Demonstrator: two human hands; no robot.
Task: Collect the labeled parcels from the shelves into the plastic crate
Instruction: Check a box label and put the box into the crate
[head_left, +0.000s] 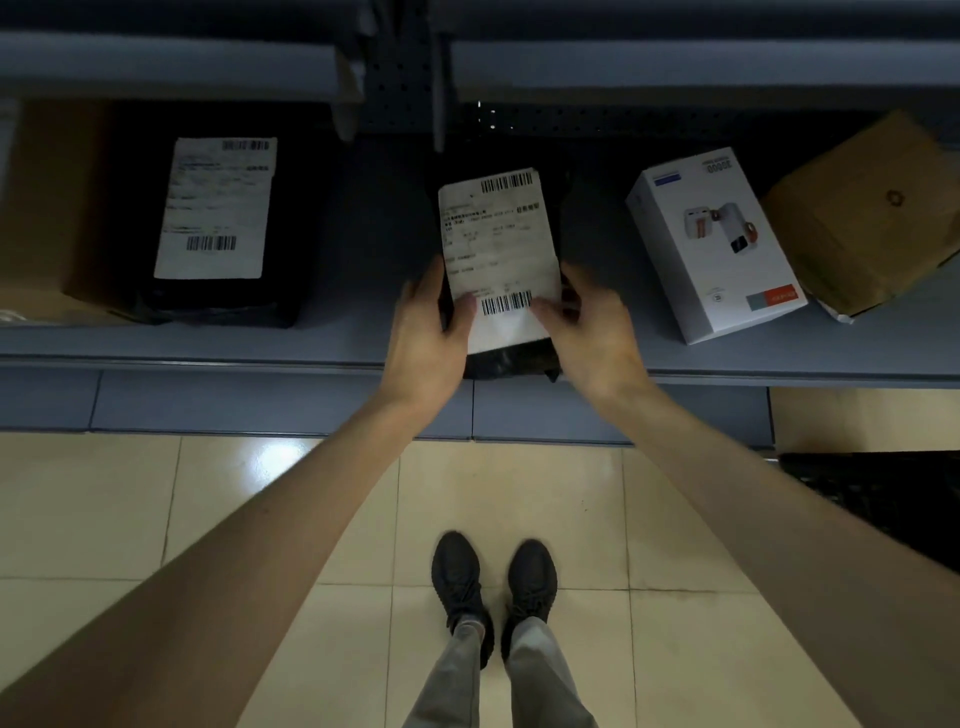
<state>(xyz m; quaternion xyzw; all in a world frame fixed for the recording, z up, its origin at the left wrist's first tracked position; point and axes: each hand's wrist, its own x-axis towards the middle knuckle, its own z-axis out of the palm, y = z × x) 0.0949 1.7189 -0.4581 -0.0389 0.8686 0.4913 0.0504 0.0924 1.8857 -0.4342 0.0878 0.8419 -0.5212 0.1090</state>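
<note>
A black plastic parcel (498, 244) with a white barcode label lies at the front edge of the grey shelf (332, 343), its near end jutting over the edge. My left hand (428, 332) grips its left side, thumb on the label and fingers round the edge. My right hand (584, 327) holds its right side, thumb on the label near the lower barcode. A second black labeled parcel (218, 218) lies on the shelf to the left. A dark crate-like object (878, 493) shows at the right edge on the floor.
A white product box (717, 244) and a brown paper parcel (862, 218) lie on the shelf to the right. A cardboard box (52, 208) stands at far left. Another shelf (675, 67) hangs above. My shoes (493, 587) stand on the tiled floor below.
</note>
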